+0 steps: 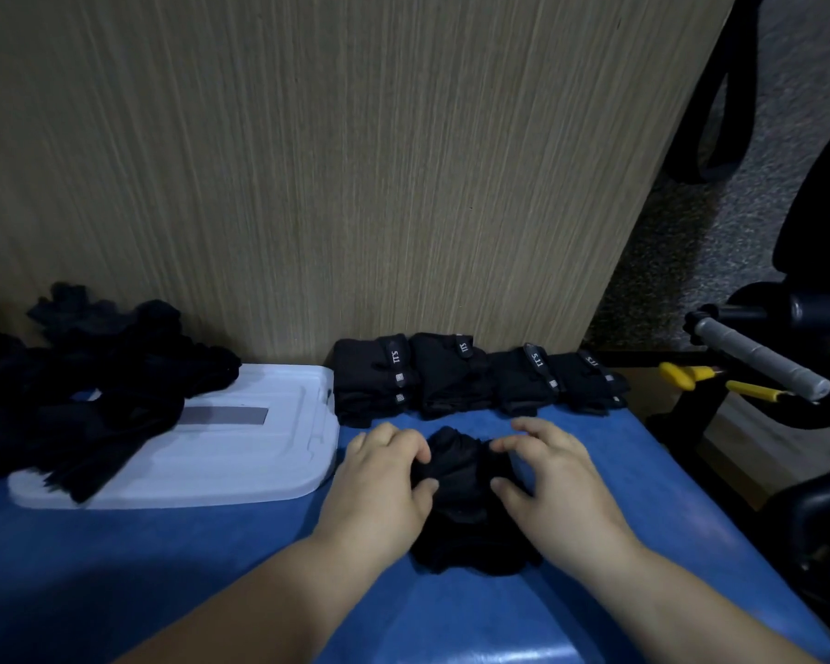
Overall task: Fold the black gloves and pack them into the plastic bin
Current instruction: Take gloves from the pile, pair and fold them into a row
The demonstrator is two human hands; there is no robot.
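A black glove (pixel 466 500) lies bunched on the blue surface (pixel 164 567) in front of me. My left hand (pixel 384 476) grips its left side between thumb and curled fingers. My right hand (pixel 552 476) pinches its right side the same way. Behind the glove, a row of folded black gloves (pixel 475 376) with small labels stands against the wooden panel. A loose heap of unfolded black gloves (pixel 82 371) covers the left part of a white plastic lid (pixel 240 452). The plastic bin itself is out of sight.
A tall wooden panel (pixel 331 160) rises right behind the blue surface. To the right stand a black chair (pixel 810 232), a grey-handled bar (pixel 758 361) and yellow-handled tools (pixel 719 381). The blue surface drops off at its right edge.
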